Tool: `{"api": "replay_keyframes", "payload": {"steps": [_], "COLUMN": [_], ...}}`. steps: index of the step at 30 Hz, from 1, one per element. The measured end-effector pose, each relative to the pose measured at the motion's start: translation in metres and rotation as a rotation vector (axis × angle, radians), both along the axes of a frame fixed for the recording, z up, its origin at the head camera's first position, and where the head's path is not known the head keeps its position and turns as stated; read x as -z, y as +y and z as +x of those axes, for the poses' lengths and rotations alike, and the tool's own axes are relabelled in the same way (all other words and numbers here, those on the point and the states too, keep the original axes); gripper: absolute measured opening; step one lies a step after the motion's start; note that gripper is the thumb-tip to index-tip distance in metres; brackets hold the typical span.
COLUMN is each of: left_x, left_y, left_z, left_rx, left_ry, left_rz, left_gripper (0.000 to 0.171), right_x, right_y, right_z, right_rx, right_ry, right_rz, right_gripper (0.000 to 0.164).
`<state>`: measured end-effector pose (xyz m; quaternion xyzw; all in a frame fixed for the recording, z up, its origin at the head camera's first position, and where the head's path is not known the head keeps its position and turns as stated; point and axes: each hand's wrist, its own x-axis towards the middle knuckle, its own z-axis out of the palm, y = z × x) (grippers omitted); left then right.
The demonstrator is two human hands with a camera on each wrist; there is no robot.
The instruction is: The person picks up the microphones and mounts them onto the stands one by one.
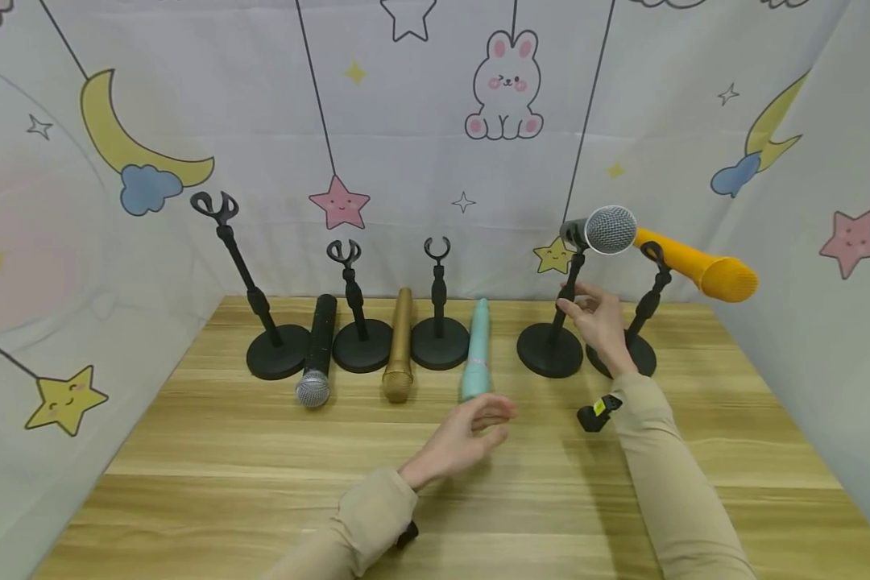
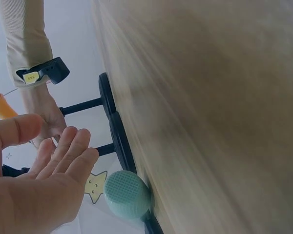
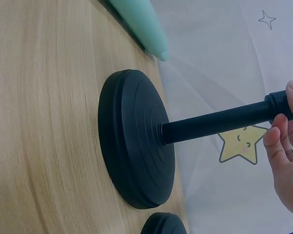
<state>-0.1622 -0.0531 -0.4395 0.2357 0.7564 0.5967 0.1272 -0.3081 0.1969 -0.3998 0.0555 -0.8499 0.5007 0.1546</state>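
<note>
My right hand (image 1: 603, 326) pinches the pole of a black microphone stand (image 1: 549, 351) between thumb and fingertips. In the right wrist view, the fingers are at the collar of the pole (image 3: 215, 122), above its round base. A microphone with a silver mesh head (image 1: 611, 230) lies in that stand's clip, head toward me. Over the table, my left hand (image 1: 460, 439) hovers with fingers loosely bent and nothing in them. Just beyond it a turquoise microphone (image 1: 480, 346) lies on the table; its mesh head (image 2: 127, 195) shows in the left wrist view.
At the far right, an orange microphone (image 1: 703, 266) sits in another stand (image 1: 648, 306). Three stands with vacant clips, the left one (image 1: 277, 352) tallest, line the back left. Between them lie a black microphone (image 1: 322, 346) and a gold one (image 1: 399, 346). A printed curtain (image 1: 420, 145) hangs behind.
</note>
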Motion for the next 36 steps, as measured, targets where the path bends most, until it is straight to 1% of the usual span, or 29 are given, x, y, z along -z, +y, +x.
{"api": "replay_keyframes", "payload": {"steps": [5, 8, 12, 14, 15, 16, 18, 20, 22, 25, 27, 30, 33, 36], "left_x": [0.001, 0.001, -0.001, -0.002, -0.002, -0.003, -0.003, -0.004, -0.005, -0.007, -0.009, -0.011, -0.013, -0.014], "left_y": [-0.002, -0.004, -0.006, -0.007, -0.008, -0.010, -0.012, -0.015, -0.019, -0.026, -0.031, -0.039, -0.048, -0.056], "left_z": [-0.001, -0.002, -0.003, -0.005, -0.006, -0.007, -0.009, -0.012, -0.014, -0.019, -0.022, -0.027, -0.032, -0.037], "left_rx": [-0.020, -0.050, -0.085, -0.100, -0.114, -0.129, -0.165, -0.208, -0.266, -0.334, -0.369, -0.410, -0.455, -0.480], "left_ry": [-0.035, -0.057, -0.090, -0.128, -0.146, -0.163, -0.193, -0.209, -0.203, -0.190, -0.185, -0.165, -0.103, -0.033], "left_rz": [0.032, 0.044, 0.077, 0.118, 0.134, 0.150, 0.179, 0.211, 0.230, 0.287, 0.325, 0.360, 0.329, 0.285], "left_gripper": [0.035, 0.034, 0.033, 0.033, 0.033, 0.033, 0.032, 0.031, 0.028, 0.025, 0.022, 0.019, 0.018, 0.019], "right_x": [-0.001, -0.001, 0.002, 0.005, 0.007, 0.008, 0.012, 0.016, 0.019, 0.024, 0.027, 0.029, 0.031, 0.032], "right_y": [-0.001, -0.001, -0.002, -0.004, -0.005, -0.006, -0.008, -0.011, -0.014, -0.019, -0.022, -0.028, -0.035, -0.043], "right_z": [0.002, 0.005, 0.012, 0.016, 0.018, 0.020, 0.025, 0.029, 0.032, 0.035, 0.035, 0.035, 0.034, 0.033], "right_rx": [-0.009, -0.004, 0.049, 0.076, 0.085, 0.083, 0.071, 0.038, -0.002, -0.068, -0.133, -0.247, -0.354, -0.408], "right_ry": [-0.019, -0.030, -0.047, -0.051, -0.053, -0.050, -0.046, -0.044, -0.038, -0.028, -0.022, -0.020, -0.051, -0.106], "right_rz": [-0.020, -0.033, -0.097, -0.144, -0.170, -0.190, -0.197, -0.189, -0.150, -0.029, 0.060, 0.181, 0.234, 0.262], "right_gripper": [0.035, 0.043, 0.054, 0.052, 0.049, 0.046, 0.040, 0.035, 0.031, 0.028, 0.025, 0.030, 0.039, 0.045]}}
